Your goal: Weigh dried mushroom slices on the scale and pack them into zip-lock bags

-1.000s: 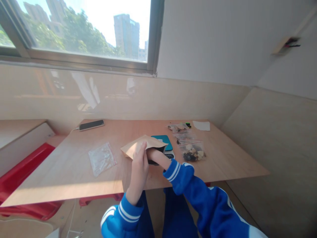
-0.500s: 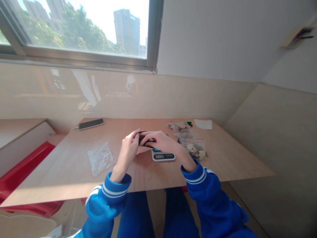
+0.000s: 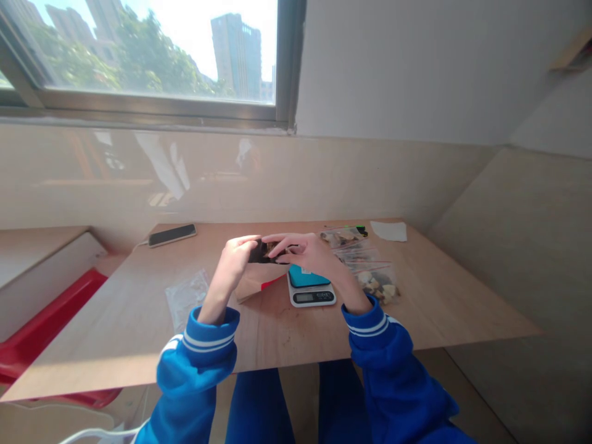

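Nearest to the camera, two blue sleeves with white stripes were seen, reaching forward over the edge of the worktop [image 3: 416, 308]. The left hand [image 3: 234, 259] and the right hand [image 3: 308, 253] were raised a little above the wood, and between them a small dark packet [image 3: 263, 251] was held. It was pinched at its left end by the fingers [image 3: 245, 242] of the left hand and at its right end by those of the right hand; both were closed on it, with some fingers of the right hand spread out.

The packet was judged to be light and soft, probably thin film, since it was carried by the fingertips alone. Such a skin could be slippery and easy to crumple, so the best hold was thought to be at the two short ends, where it was already taken. It looked dark, nearly black, with some lighter brown spots; more detail could not be told.

Just under the hands, a brown paper bag [image 3: 254, 285] with a red strip lay flat on the worktop. Just beside it, to the right, a small scale [image 3: 309, 288] with a teal plate stood. To the left, an empty clear bag [image 3: 186, 298] lay. Right of the scale, clear bags with mixed pieces [image 3: 377, 280] were set in a row going away.

Farther back, a phone [image 3: 172, 234] on a cable and a white paper [image 3: 389, 230] lay near the wall, and above them the window [image 3: 139, 55] was seen.
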`<state>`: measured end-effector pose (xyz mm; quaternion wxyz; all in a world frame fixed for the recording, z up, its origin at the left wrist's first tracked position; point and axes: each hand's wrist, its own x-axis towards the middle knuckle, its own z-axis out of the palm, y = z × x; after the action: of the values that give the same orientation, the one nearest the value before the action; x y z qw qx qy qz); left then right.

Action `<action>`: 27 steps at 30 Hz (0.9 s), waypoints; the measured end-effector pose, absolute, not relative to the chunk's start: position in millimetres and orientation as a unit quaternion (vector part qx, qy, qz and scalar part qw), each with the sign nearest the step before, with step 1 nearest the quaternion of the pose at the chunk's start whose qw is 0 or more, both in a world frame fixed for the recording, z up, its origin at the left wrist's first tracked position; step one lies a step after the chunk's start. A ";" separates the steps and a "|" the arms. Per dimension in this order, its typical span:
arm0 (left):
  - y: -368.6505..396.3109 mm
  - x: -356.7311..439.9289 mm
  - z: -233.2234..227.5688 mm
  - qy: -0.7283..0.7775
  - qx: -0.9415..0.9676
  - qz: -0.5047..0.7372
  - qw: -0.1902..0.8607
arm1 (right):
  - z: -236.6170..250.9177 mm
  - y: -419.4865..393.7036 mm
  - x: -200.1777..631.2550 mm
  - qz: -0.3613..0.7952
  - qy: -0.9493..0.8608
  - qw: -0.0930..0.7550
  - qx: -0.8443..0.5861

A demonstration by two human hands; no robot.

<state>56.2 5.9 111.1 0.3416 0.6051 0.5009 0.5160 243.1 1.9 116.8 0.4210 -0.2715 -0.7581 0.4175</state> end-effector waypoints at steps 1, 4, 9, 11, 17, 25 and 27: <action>7.8 54.7 112.9 0.503 0.604 0.501 0.364 | 115.4 3.3 241.2 0.418 -0.744 0.445 -0.271; 13.2 51.4 114.8 0.511 0.599 0.470 0.399 | 111.5 11.2 232.3 0.409 -0.685 0.537 -0.274; 13.7 52.6 111.6 0.535 0.620 0.453 0.353 | 103.0 37.3 232.5 0.402 -0.542 0.697 -0.242; 9.3 55.2 111.5 0.567 0.615 0.451 0.310 | 90.5 47.6 247.3 0.418 -0.493 0.723 -0.245; -2.2 63.6 113.3 0.623 0.606 0.440 0.226 | 11.7 52.7 297.8 0.353 -0.579 0.590 -0.438; -3.4 59.3 111.0 0.628 0.612 0.435 0.202 | -28.0 36.3 312.2 0.261 -0.715 0.410 -0.502; -4.2 58.1 111.1 0.635 0.609 0.434 0.193 | -27.5 35.2 321.4 0.231 -0.744 0.381 -0.498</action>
<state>58.1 -4.2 111.1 0.1933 0.6086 0.6353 0.4344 321.4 35.2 -27.5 0.3811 -0.4983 -0.7436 0.2313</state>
